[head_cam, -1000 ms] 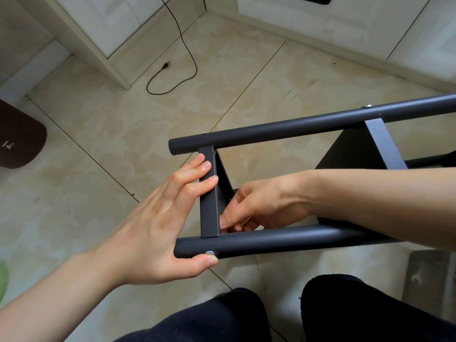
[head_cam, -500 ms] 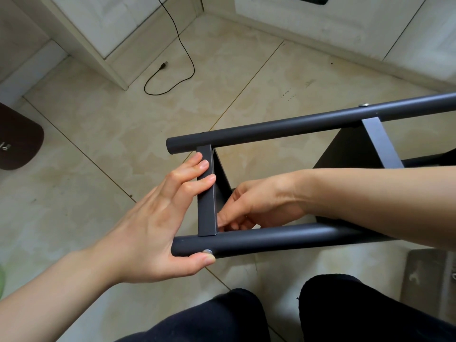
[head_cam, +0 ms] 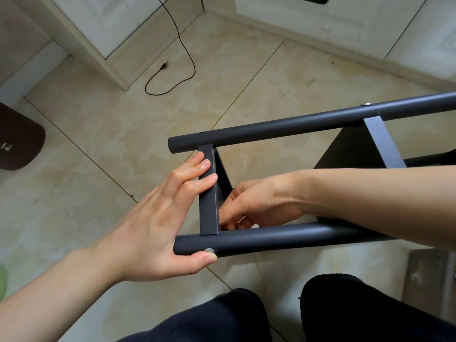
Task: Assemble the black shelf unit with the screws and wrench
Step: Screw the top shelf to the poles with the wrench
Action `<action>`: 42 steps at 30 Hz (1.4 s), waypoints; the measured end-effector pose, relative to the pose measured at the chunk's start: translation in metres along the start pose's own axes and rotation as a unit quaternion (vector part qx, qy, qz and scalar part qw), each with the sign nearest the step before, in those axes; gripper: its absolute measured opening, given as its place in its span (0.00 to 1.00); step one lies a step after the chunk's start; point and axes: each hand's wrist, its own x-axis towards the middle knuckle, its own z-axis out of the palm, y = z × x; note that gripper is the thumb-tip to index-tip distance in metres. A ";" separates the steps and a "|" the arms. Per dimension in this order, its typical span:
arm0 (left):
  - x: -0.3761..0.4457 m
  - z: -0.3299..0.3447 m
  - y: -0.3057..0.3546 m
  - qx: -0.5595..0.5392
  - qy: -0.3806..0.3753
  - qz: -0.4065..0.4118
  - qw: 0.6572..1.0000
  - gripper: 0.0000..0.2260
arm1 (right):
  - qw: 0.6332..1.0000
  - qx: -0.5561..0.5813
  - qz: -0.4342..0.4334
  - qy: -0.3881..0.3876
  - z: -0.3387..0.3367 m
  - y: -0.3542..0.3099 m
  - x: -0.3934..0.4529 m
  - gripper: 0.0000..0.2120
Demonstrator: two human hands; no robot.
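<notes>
- Two tubes of the shelf unit (head_cam: 385, 154) lie on their side across your lap area, over the tiled floor (head_cam: 103, 134): the far tube (head_cam: 296, 127) and the near tube (head_cam: 283, 239).
- A flat crossbar (head_cam: 208, 193) joins them at the left end; a second crossbar (head_cam: 381, 144) sits farther right, with a dark panel beside it.
- Your left hand (head_cam: 158, 218) spans the frame's end: straight fingers press on the crossbar's face, thumb under the near tube, touching a silver screw (head_cam: 209, 250) in that tube.
- Your right hand (head_cam: 256, 206) reaches between the tubes, fingers curled just behind the crossbar's lower end. Something thin and pale shows at the fingertips; you cannot tell from here what it pinches, if anything.
- Another screw (head_cam: 367, 104) sits on the far tube above the second crossbar.
- A black cable (head_cam: 182, 58) trails over the floor by the cabinet (head_cam: 118, 33).
</notes>
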 end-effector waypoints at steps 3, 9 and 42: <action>-0.001 0.000 -0.001 0.001 0.000 0.000 1.000 0.42 | 1.000 0.008 0.017 -0.024 -0.003 -0.001 -0.002 0.19; 0.000 0.000 -0.001 0.000 0.003 0.000 1.000 0.42 | 1.000 0.004 0.010 -0.004 -0.005 0.002 0.000 0.15; -0.002 0.001 -0.002 0.033 0.008 0.001 0.999 0.42 | 0.998 0.050 -0.015 -0.041 0.000 0.007 0.003 0.09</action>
